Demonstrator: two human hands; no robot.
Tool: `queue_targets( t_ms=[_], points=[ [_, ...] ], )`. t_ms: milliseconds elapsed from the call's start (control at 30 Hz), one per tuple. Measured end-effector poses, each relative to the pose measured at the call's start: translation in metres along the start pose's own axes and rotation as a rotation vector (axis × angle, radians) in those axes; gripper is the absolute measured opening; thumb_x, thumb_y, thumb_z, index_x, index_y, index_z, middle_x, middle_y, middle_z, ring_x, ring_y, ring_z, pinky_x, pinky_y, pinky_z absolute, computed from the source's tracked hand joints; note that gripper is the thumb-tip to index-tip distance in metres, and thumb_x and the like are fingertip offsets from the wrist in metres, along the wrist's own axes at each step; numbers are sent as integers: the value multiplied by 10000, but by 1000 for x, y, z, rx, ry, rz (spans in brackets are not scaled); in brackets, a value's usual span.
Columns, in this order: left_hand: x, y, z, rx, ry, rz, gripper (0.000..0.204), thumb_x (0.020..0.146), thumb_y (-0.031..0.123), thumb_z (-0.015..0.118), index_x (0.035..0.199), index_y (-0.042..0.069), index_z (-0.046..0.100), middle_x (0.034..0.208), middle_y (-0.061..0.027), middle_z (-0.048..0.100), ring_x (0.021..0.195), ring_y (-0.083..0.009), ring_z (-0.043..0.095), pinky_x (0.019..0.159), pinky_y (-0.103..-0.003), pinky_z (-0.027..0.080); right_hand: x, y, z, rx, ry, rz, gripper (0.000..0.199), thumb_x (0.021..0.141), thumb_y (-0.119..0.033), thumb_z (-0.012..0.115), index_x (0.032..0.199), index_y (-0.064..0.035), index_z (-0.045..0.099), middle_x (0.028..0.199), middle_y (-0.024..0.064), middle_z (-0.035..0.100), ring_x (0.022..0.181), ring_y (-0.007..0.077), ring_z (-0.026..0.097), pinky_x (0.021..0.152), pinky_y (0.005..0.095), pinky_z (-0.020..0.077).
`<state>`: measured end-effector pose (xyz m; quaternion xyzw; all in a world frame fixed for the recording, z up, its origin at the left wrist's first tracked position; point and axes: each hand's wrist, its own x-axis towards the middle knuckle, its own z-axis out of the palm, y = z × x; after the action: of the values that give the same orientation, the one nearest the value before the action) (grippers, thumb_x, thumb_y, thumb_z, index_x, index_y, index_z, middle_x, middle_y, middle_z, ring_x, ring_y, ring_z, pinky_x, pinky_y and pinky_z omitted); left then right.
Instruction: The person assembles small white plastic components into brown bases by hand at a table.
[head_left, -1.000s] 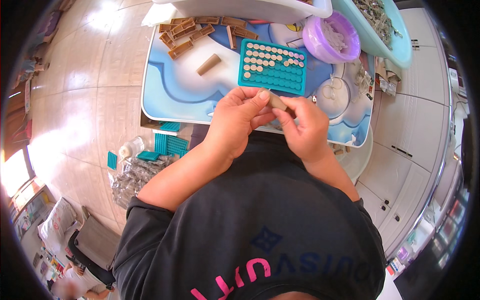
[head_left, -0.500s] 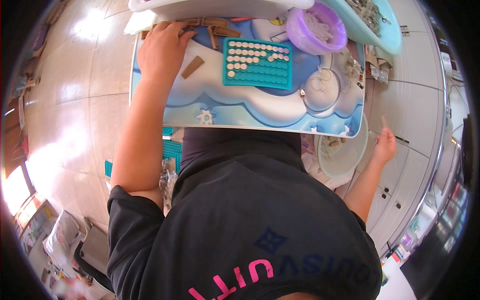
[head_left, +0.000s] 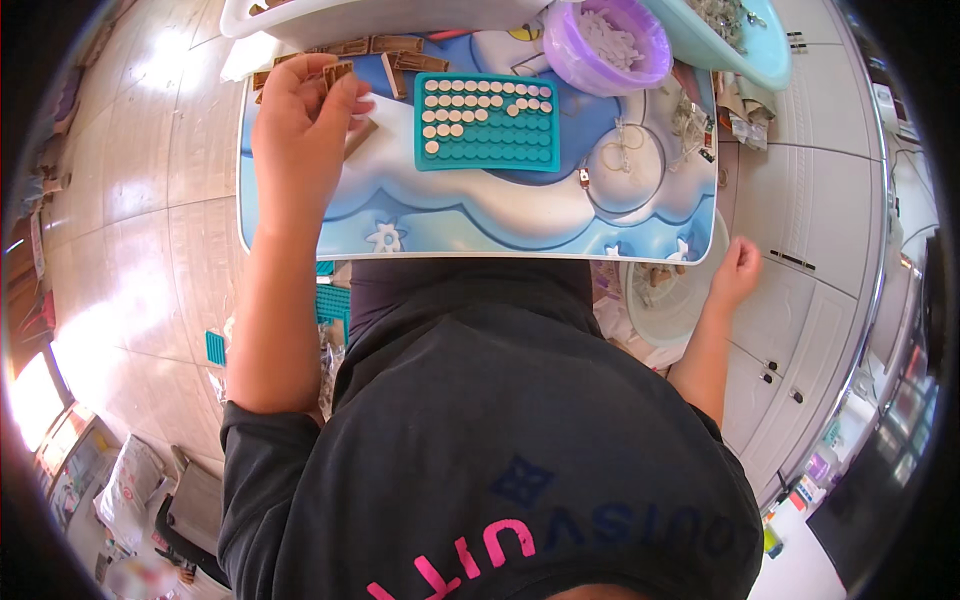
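My left hand [head_left: 295,150] is over the left end of the table, pinching a small brown piece with a raised frame [head_left: 338,73] between thumb and fingers. Below it lies a flat brown strip [head_left: 360,138], partly hidden by the hand. Several similar brown pieces [head_left: 397,44] are spread along the table's back left. A teal tray [head_left: 490,157] with rows of white round discs stands to the right of my left hand. Past the table's right edge, my right hand [head_left: 738,270] hangs beside a pale basin [head_left: 680,318] with brown bits inside. Its fingers are curled, and nothing shows in them.
A white bin [head_left: 400,20] borders the table's back. At the back right stand a purple bucket [head_left: 610,85] of whitish pieces and a light blue tub [head_left: 775,60]. A thin cord [head_left: 625,150] lies on the table [head_left: 450,225]. White cabinets [head_left: 810,200] stand at the right.
My left hand has lifted from the brown pieces with one in its fingers. My right hand has moved left and down toward the basin; the brown strip it held no longer shows. The view shifted slightly.
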<state>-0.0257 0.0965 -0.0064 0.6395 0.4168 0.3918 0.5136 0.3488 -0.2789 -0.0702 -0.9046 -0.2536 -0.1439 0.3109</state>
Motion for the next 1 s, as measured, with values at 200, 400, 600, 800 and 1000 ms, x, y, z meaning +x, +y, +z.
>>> queue_targets(
  t_ms=[200, 400, 600, 800, 1000],
  points=[
    [-42, 25, 24, -518, -221, -440, 181, 915, 54, 480, 1089, 8, 475, 987, -151, 623, 702, -180, 642, 629, -272, 523, -28, -195, 21, 162, -415, -497, 215, 752, -169, 724, 866, -33, 603, 787, 65, 575, 693, 200, 564, 634, 304, 462],
    [-67, 25, 38, -564, -377, -516, 170, 873, 37, 433, 1030, 42, 499, 860, -72, 573, 585, -114, 506, 507, -214, 386, -37, -214, 52, 131, -478, -466, 243, 702, -179, 749, 851, -51, 605, 792, 64, 583, 689, 228, 573, 620, 335, 462],
    [-77, 34, 41, -481, -405, -410, 93, 843, 106, 608, 865, 65, 528, 803, -31, 532, 538, -62, 419, 471, -181, 303, -14, -226, 3, 165, -376, -342, 192, 688, -76, 716, 844, -57, 605, 826, 67, 590, 701, 228, 578, 633, 338, 464],
    [-82, 67, 55, 61, -433, 366, 298, 765, 94, 716, 1053, 74, 639, 1047, -76, 630, 662, -121, 617, 544, -251, 504, -26, -255, -21, 147, -495, -769, 236, 631, -41, 711, 830, -72, 588, 824, 66, 569, 752, 259, 564, 639, 343, 453],
    [-92, 51, 61, 339, -543, 396, 281, 730, 166, 745, 975, 61, 659, 924, -89, 650, 602, -204, 614, 542, -289, 496, -37, -281, -12, 253, -571, -924, 254, 610, -28, 707, 811, -73, 558, 770, 65, 522, 723, 276, 542, 616, 372, 435]
  ],
)
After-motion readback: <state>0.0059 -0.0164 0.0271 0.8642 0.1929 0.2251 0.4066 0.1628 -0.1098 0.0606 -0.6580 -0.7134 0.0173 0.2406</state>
